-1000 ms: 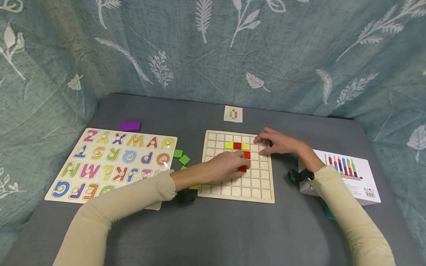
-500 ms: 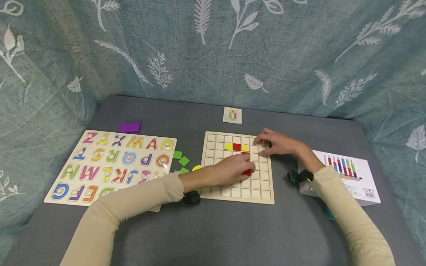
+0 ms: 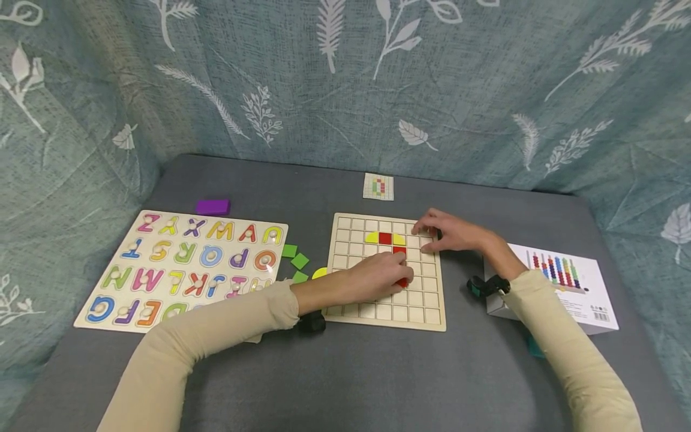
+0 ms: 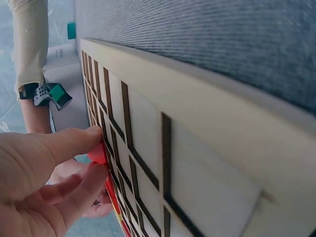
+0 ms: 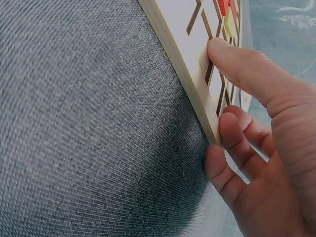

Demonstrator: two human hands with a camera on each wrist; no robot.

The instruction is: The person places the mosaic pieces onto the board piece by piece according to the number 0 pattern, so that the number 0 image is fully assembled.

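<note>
A square wooden grid board (image 3: 378, 311) lies flat on the table. My left hand (image 3: 375, 277) reaches over its middle. Thumb and finger pinch a red tile (image 4: 97, 153) at the board's surface, as the left wrist view shows; its full shape is hidden by the fingers. Farther up the grid sit a red square (image 3: 385, 239) between a yellow piece (image 3: 372, 237) and another yellow piece (image 3: 398, 239), with a second red square (image 3: 399, 251) below. My right hand (image 3: 450, 231) rests on the board's far right part, thumb on its face and fingertips at its edge.
At left lies an alphabet board (image 3: 180, 273) with knobbed letters. Loose green squares (image 3: 299, 260) and a yellow piece (image 3: 320, 273) lie between the boards. A pattern card (image 3: 378, 186) and purple block (image 3: 213, 207) are farther back. A white box (image 3: 585, 288) stands right.
My left hand has shifted slightly right over the grid, uncovering a loose yellow piece beside the board. The right hand has stayed on the board.
</note>
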